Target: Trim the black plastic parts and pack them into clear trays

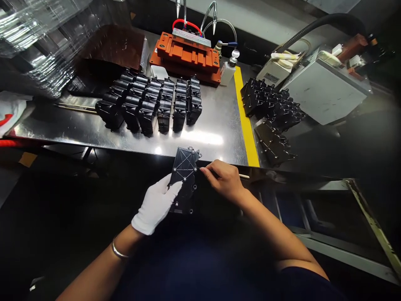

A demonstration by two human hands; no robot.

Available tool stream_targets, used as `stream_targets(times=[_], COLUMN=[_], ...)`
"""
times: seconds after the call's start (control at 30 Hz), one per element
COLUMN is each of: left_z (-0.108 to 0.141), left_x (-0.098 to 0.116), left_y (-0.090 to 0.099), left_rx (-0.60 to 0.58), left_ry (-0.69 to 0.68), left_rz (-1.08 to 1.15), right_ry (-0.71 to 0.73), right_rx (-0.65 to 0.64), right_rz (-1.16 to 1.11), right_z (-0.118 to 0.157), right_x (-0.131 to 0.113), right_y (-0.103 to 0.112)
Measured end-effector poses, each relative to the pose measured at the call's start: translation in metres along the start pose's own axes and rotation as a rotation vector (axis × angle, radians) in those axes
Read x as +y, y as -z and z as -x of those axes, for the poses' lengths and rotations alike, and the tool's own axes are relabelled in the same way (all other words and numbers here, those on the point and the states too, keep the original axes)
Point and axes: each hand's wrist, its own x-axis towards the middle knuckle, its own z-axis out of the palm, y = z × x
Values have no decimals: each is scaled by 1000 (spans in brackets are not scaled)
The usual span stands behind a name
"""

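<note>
My left hand (158, 202), in a white glove, grips a flat black plastic housing (186, 161) by its lower left side, just off the table's front edge. The housing has crossed ribs, small bright studs or screws and round lugs along its right side. My bare right hand (224, 177) is closed in a pinch on a slim stick-like tool (244, 176). Its pale end sticks out behind the hand, and a thin dark tip points at the housing's right edge. Whether the tip touches the housing I cannot tell.
Several black housings (147, 104) stand in rows on the steel table (216, 108). Beyond them are an orange fixture (188, 52) and a white bottle (228, 69). Right of a yellow strip (246, 121) lie more black housings (271, 102) beside a grey box (326, 88). Clear plastic trays (40, 46) are stacked left.
</note>
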Motion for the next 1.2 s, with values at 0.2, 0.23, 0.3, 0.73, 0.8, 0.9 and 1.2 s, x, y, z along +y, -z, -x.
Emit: stream_targets(times=[0.2,0.23,0.3,0.73,0.8,0.9,1.2], left_z=[-1,-1,-1,-3,-3,-3,-2], left_x=[0,0,0,2,0,-1,0], left_y=[0,1,2,2,2,2,2], left_rx=[8,3,-4,-10,-4,-6,0], left_ry=[-6,-4,-2,1,0,-9,-23], left_rz=[3,-2,-16,3,0,-11,-57], right_ry=[69,84,88,9,-8,-34,-61], right_rx=[19,6,-14,53,86,94,113], right_rz=[106,110,129,51,28,-12,-20], right_z=[-4,-5,-6,1,4,7,9], right_x=[0,1,1,-1,-3,-4,-3], right_y=[-1,0,1,-3,-5,-7,-6])
